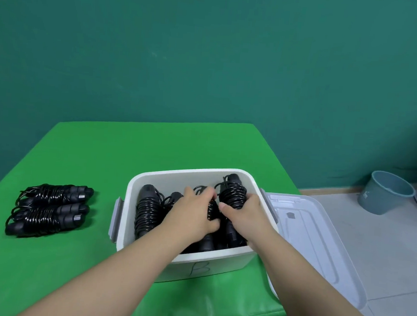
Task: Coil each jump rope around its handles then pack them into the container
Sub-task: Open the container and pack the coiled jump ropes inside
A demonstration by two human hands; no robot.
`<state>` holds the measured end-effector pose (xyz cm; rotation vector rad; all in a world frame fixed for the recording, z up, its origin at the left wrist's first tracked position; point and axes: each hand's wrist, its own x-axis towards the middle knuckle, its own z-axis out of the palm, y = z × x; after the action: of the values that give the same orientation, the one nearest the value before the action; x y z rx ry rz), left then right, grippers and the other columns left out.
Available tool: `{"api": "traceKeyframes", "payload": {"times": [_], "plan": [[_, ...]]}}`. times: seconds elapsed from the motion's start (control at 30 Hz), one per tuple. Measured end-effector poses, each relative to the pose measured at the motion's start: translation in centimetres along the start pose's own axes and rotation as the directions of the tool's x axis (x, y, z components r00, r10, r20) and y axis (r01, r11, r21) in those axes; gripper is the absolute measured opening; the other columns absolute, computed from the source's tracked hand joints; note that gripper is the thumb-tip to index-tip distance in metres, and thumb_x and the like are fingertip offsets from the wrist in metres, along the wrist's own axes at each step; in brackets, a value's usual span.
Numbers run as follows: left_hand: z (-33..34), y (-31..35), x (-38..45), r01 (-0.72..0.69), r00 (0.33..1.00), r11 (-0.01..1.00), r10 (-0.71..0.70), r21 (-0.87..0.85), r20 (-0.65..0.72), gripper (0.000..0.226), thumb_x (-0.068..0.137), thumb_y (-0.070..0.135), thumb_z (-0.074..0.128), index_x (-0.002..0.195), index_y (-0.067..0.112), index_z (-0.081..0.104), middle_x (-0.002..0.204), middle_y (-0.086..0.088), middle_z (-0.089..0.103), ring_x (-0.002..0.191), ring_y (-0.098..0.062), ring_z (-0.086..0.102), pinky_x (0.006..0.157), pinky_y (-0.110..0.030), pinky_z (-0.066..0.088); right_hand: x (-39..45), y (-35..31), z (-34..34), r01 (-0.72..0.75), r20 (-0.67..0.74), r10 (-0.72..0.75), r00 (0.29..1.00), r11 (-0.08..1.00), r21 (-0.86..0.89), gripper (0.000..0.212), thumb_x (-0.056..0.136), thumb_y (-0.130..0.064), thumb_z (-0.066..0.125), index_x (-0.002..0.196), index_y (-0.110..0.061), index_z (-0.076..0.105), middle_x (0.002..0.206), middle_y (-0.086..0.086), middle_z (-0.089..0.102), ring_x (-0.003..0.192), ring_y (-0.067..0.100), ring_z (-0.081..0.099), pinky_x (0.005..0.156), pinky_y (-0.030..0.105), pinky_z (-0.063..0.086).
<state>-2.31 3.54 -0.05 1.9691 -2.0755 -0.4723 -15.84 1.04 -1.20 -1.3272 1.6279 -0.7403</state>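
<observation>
A white container [196,174] marked "B" stands on the green table and holds several black coiled jump ropes. Both my hands are inside it. My left hand [193,213] grips a coiled rope [211,210] in the middle of the box. My right hand [245,214] holds the rightmost coiled rope [233,191], which stands tilted against the far right wall. Another coiled rope [147,208] lies along the left wall. Two more coiled jump ropes, one [54,192] behind the other [47,218], lie side by side on the table to the left.
The container's translucent lid [315,241] leans off the table's right edge beside the box. A blue-grey bucket [385,192] stands on the tiled floor at the right. A teal wall rises behind the green table [104,155].
</observation>
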Motion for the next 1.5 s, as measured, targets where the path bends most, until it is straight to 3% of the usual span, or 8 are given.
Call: {"api": "traceKeyframes", "payload": {"times": [0.13, 0.27, 0.43, 0.57, 0.7, 1.23, 1.37, 1.5], "plan": [[1.1, -1.4, -0.3, -0.059, 0.996, 0.968, 0.074, 0.245, -0.054, 0.055, 0.080, 0.056, 0.057, 0.126, 0.041, 0.033, 0.118, -0.002, 0.040, 0.114, -0.024, 0.040, 0.094, -0.039, 0.026, 0.2, 0.0, 0.0, -0.053, 0.061, 0.061, 0.996, 0.991, -0.122, 0.060, 0.087, -0.033, 0.062, 0.131, -0.008, 0.030, 0.105, 0.010, 0.060, 0.090, 0.027, 0.064, 0.084, 0.045, 0.055], [1.0, -2.5, 0.2, -0.030, 0.999, 0.993, 0.032, 0.117, -0.013, 0.053, 0.075, 0.059, 0.060, 0.119, 0.047, 0.033, 0.146, 0.000, 0.019, 0.135, -0.023, 0.019, 0.106, -0.050, 0.020, 0.2, -0.1, 0.1, -0.047, 0.094, 0.067, 0.993, 0.978, -0.203, 0.057, 0.077, -0.021, 0.067, 0.121, -0.009, 0.034, 0.096, 0.007, 0.059, 0.085, 0.025, 0.065, 0.078, 0.043, 0.057], [0.5, -2.9, 0.7, -0.048, 0.999, 0.999, 0.048, 0.008, 0.007, 0.054, 0.074, 0.061, 0.060, 0.116, 0.039, 0.034, 0.130, 0.010, 0.044, 0.113, -0.015, 0.050, 0.100, -0.046, 0.036, 0.2, -0.6, 0.4, -0.062, 0.116, 0.093, 0.989, 0.966, -0.249, 0.067, 0.072, -0.030, 0.069, 0.120, -0.005, 0.030, 0.090, 0.006, 0.061, 0.082, 0.022, 0.064, 0.075, 0.036, 0.057], [-1.0, -3.8, 0.8, -0.093, 0.993, 0.995, 0.091, 0.027, 0.073, 0.053, 0.085, 0.059, 0.051, 0.129, 0.038, 0.030, 0.136, 0.006, 0.049, 0.122, -0.017, 0.048, 0.109, -0.045, 0.025, 0.8, -0.7, 0.5, -0.090, 0.121, 0.127, 0.985, 0.959, -0.269, 0.095, 0.074, -0.053, 0.068, 0.138, -0.008, 0.015, 0.114, 0.005, 0.056, 0.100, 0.025, 0.059, 0.088, 0.032, 0.048], [-3.8, -6.9, 0.1, 0.104, 0.992, 0.903, -0.066, 0.416, -0.104, 0.051, 0.096, 0.047, 0.038, 0.141, 0.024, 0.029, 0.140, -0.002, 0.046, 0.132, -0.022, 0.037, 0.115, -0.050, 0.007, 1.5, -0.4, 0.6, -0.042, 0.180, 0.089, 0.980, 0.967, -0.252, 0.107, 0.063, -0.072, 0.067, 0.144, -0.019, 0.021, 0.139, 0.004, 0.047, 0.121, 0.027, 0.052, 0.101, 0.039, 0.043], [-3.8, -8.2, 0.1, -0.112, 0.991, 0.818, 0.052, 0.564, 0.121, 0.043, 0.084, 0.048, 0.040, 0.103, 0.021, 0.066, 0.107, 0.009, 0.057, 0.093, -0.019, 0.026, 0.105, -0.034, 0.020, 1.2, -0.4, 1.1, 0.011, 0.160, 0.035, 0.987, 0.961, -0.276, 0.099, 0.067, -0.064, 0.074, 0.136, -0.010, 0.026, 0.134, 0.009, 0.048, 0.117, 0.027, 0.051, 0.096, 0.038, 0.044], [-4.0, -8.4, -0.2, -0.127, 0.990, 0.827, 0.069, 0.548, 0.127, 0.048, 0.087, 0.047, 0.042, 0.120, 0.015, 0.055, 0.126, 0.000, 0.049, 0.116, -0.023, 0.032, 0.108, -0.034, 0.023, 1.2, -0.4, 1.0, 0.012, 0.162, 0.033, 0.986, 0.964, -0.266, 0.101, 0.068, -0.063, 0.073, 0.138, -0.010, 0.024, 0.136, 0.009, 0.047, 0.119, 0.027, 0.050, 0.096, 0.037, 0.044], [-5.1, -9.0, -1.0, -0.060, 0.987, 0.874, -0.020, 0.483, 0.158, 0.101, 0.075, 0.068, 0.055, 0.148, 0.015, 0.012, 0.153, -0.002, 0.018, 0.142, -0.021, 0.012, 0.118, -0.040, 0.002, 1.3, -0.3, 1.0, 0.010, 0.164, 0.034, 0.986, 0.965, -0.262, 0.101, 0.067, -0.064, 0.074, 0.137, -0.010, 0.025, 0.136, 0.008, 0.047, 0.118, 0.027, 0.050, 0.096, 0.038, 0.044]]}}
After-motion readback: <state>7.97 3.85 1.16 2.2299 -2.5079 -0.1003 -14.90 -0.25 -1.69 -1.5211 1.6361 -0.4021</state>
